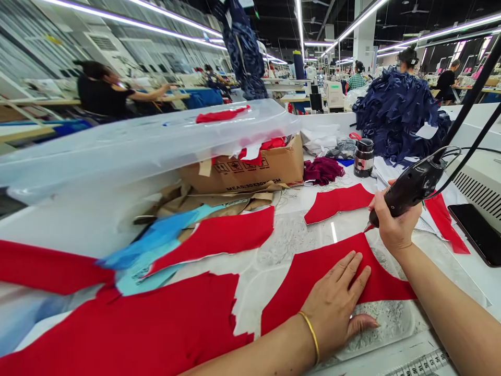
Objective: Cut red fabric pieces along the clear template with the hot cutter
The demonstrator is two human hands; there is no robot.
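Observation:
My left hand (pixel 338 297), with a gold bangle at its wrist, lies flat on a red fabric piece (pixel 309 269), fingers stretched out and the thumb apart. In my right hand (pixel 399 224) is a black corded hand tool (pixel 417 185), its thin tip pointing down at the top corner of that piece. Whether the tip touches the cloth I cannot tell. Beneath the piece is a scuffed clear mat (pixel 383 329). Just beyond is a smaller red piece (pixel 338 201). Other red pieces, a curved one (pixel 227 232) and a large one (pixel 156 318), lie to the left.
A cardboard box (pixel 242 172) holding red scraps stands at the back, with a plastic-wrapped stack (pixel 148 136) beside it. A dark jar (pixel 364 157), a navy fabric heap (pixel 399 115) and a phone (pixel 477 232) are to the right. A ruler (pixel 425 363) runs along the front. Several people sit beyond.

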